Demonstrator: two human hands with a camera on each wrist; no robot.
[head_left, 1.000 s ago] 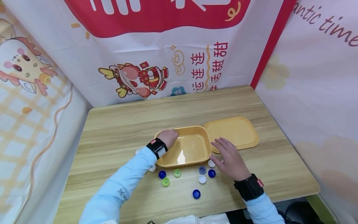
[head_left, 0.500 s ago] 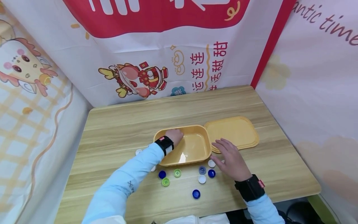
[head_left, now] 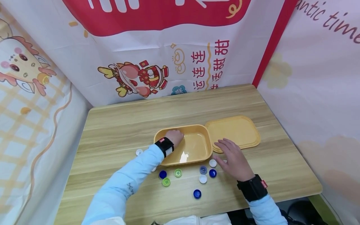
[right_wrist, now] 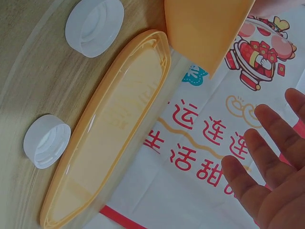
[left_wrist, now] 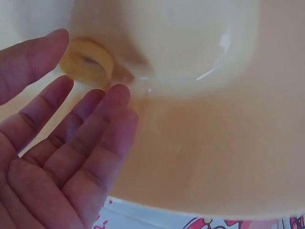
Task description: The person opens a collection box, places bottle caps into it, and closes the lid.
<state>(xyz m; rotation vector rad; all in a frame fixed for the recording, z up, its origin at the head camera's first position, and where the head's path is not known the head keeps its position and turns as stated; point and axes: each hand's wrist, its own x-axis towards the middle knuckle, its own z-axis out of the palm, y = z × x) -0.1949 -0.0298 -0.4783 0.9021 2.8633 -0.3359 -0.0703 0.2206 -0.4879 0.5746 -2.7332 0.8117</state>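
Note:
My left hand (head_left: 174, 137) reaches into the orange-yellow plastic box (head_left: 197, 142). In the left wrist view its fingers (left_wrist: 57, 129) are spread and nearly straight. A yellow bottle cap (left_wrist: 88, 64), slightly blurred, is just beyond the thumb and index fingertips inside the box; the fingers do not close round it. My right hand (head_left: 234, 160) hovers near the box's right front corner with fingers spread, holding nothing. Near it are a white bottle cap (head_left: 212, 163) and a blue bottle cap (head_left: 212, 173). The right wrist view shows another white bottle cap (right_wrist: 46, 141) beside the lid.
The matching lid (head_left: 234, 132) lies right of the box. Several caps are scattered in front, among them a green cap (head_left: 177, 172), a pale blue cap (head_left: 203, 169) and a dark blue cap (head_left: 197, 194). A white cap (head_left: 139, 152) lies left of the box. Printed cloth (head_left: 140, 43) hangs behind the table.
My left hand has moved right, further into the box, then stayed nearly in place. The right hand has barely moved.

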